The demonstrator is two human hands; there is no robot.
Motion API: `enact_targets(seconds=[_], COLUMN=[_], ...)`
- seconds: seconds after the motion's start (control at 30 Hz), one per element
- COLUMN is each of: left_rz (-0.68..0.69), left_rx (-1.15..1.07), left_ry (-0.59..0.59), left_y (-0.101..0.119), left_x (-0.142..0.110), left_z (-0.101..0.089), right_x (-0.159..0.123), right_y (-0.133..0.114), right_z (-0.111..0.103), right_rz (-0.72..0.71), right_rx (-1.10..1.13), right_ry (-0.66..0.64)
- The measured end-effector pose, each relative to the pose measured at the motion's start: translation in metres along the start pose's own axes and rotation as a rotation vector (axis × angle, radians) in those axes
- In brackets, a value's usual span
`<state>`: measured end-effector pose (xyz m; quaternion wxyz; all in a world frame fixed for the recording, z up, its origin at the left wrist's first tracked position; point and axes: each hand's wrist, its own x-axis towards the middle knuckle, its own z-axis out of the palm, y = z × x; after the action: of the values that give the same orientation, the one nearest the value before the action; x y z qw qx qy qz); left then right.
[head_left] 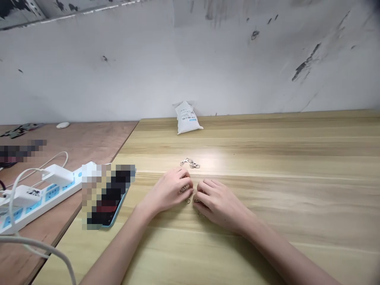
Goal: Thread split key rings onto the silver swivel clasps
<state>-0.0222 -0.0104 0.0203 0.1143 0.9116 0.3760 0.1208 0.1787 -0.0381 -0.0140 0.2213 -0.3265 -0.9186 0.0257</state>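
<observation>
My left hand (169, 190) is curled with its fingertips low over the wood-grain table, and small metal clasps with rings (183, 189) show between the fingers. Just under its fingertips is a small metal ring (187, 201). Close beside it on the right, my right hand (218, 204) is also curled, with shiny metal pieces (196, 200) at its thumb and fingertips; the fingers partly hide them. The two hands' fingertips nearly meet. Beyond my left hand lies a little group of silver swivel clasps with rings (194, 165) on the table.
A white plastic packet (187, 118) with a printed label stands near the wall. To the left lies a phone (118, 208), partly blurred out. A white power strip (52, 194) with plugged chargers and cables sits on the brown table (97, 138).
</observation>
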Motion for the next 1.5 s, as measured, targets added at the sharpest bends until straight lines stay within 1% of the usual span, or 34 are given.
enact_targets(seconds=[0.17,0.23,0.33,0.4,0.5,0.6,0.73,0.87,0.97,1.03,1.13,1.23,1.33,1.5], left_rz=[0.021,-0.020,-0.162,-0.239,-0.236,-0.222,-0.225,-0.223,-0.221,-0.222,-0.162,-0.086,-0.062,-0.058], left_rx=[-0.007,0.015,0.108,0.207,0.308,0.321,0.221,-0.008,-0.194,-0.304,-0.441,-0.497,-0.464,-0.438], left_ry=[-0.014,0.027,0.158,0.216,0.233,0.242,0.257,0.304,0.323,0.305,0.208,0.150,0.136,0.138], left_y=[-0.005,-0.010,-0.021,-0.029,-0.037,-0.038,-0.037,-0.037,-0.032,-0.024,-0.009,0.005,0.011,0.012], left_x=[-0.003,-0.002,0.003,0.008,0.015,0.018,0.016,0.012,0.009,0.007,0.004,0.002,0.001,0.001], left_z=[-0.005,-0.004,0.000,0.004,0.007,0.010,0.011,0.009,0.003,-0.004,-0.013,-0.019,-0.019,-0.017], right_x=[-0.003,-0.004,-0.004,-0.003,-0.002,-0.002,-0.002,-0.003,-0.003,-0.002,0.000,0.000,-0.001,-0.002], right_y=[0.010,0.013,0.014,0.014,0.014,0.014,0.015,0.019,0.022,0.022,0.017,0.010,0.006,0.008], right_z=[-0.010,-0.014,-0.018,-0.018,-0.017,-0.017,-0.017,-0.014,-0.014,-0.017,-0.024,-0.031,-0.032,-0.028], right_rz=[0.027,0.040,0.052,0.058,0.066,0.072,0.080,0.109,0.153,0.186,0.213,0.189,0.152,0.156], right_rx=[0.040,0.062,0.080,0.080,0.082,0.086,0.093,0.106,0.160,0.224,0.376,0.473,0.472,0.434], right_ry=[-0.050,-0.073,-0.078,-0.067,-0.055,-0.055,-0.056,-0.019,0.028,0.069,0.099,0.050,0.012,0.059])
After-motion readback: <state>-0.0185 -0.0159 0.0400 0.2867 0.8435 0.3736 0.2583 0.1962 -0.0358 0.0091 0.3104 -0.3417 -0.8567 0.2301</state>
